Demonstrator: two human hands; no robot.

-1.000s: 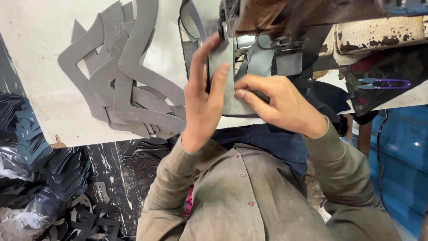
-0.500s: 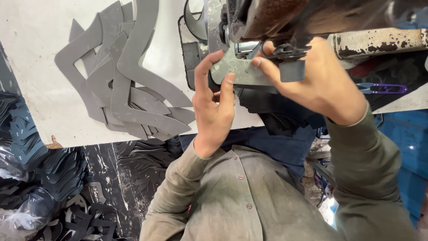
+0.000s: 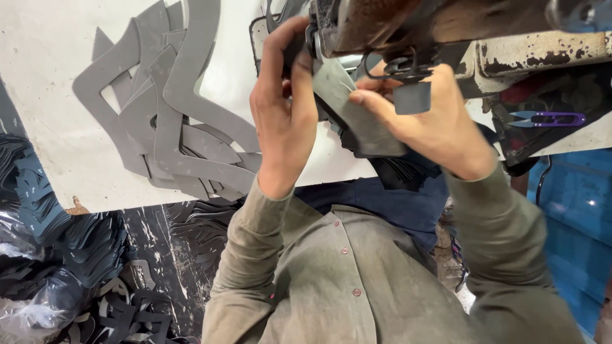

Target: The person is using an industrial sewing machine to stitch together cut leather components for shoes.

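**Bright up top, murky below, mostly sharp**

Light is even & soft, w/ the white table [image 3: 57, 159] brightest, near washed out at upper left. The grey cut pieces [image 3: 172, 114] throw only thin soft shadows. Lower left goes dim; the clear plastic bag [image 3: 38, 312] catches small glints. Slight glare spot on the blue surface [image 3: 590, 204] at right. Hands & machine are a bit soft from motion; shirt in focus. Edges bend slightly, wide lens.

Left hand [image 3: 285, 108] raised, fingers curled, right hand [image 3: 426, 121] pinching, forearms bent
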